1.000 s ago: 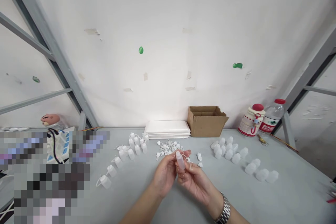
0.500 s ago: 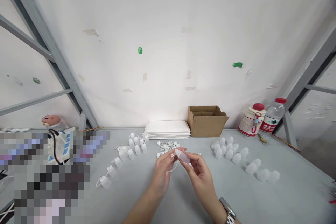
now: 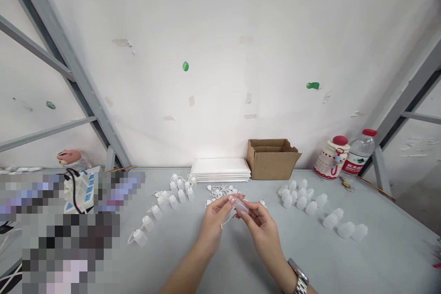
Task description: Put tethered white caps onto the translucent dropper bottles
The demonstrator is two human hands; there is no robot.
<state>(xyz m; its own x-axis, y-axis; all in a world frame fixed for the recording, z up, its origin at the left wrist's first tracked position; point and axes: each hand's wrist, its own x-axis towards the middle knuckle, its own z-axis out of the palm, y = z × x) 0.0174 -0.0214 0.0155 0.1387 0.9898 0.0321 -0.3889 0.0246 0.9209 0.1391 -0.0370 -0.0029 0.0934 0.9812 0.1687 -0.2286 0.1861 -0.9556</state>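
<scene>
Between my two hands is a small translucent plastic bottle, tilted. The fingers of my left hand close around its upper left end, where a thin white strap hangs down in a curve. My right hand pinches the bottle's lower right body. Fingers hide most of the cap end. Just behind my hands lies a heap of white caps with straps. Several capped bottles with straps stand at the left, and several translucent bottles without straps are grouped at the right.
A stack of white flat sheets or boards and an open cardboard box are against the wall. At the back right stand a decorated jar and a water bottle, with keys in front. A power strip is at the left.
My left fingers have closed further over the bottle's upper end, covering more of it. The strap has shifted slightly. The whole view has moved a little to the side.
</scene>
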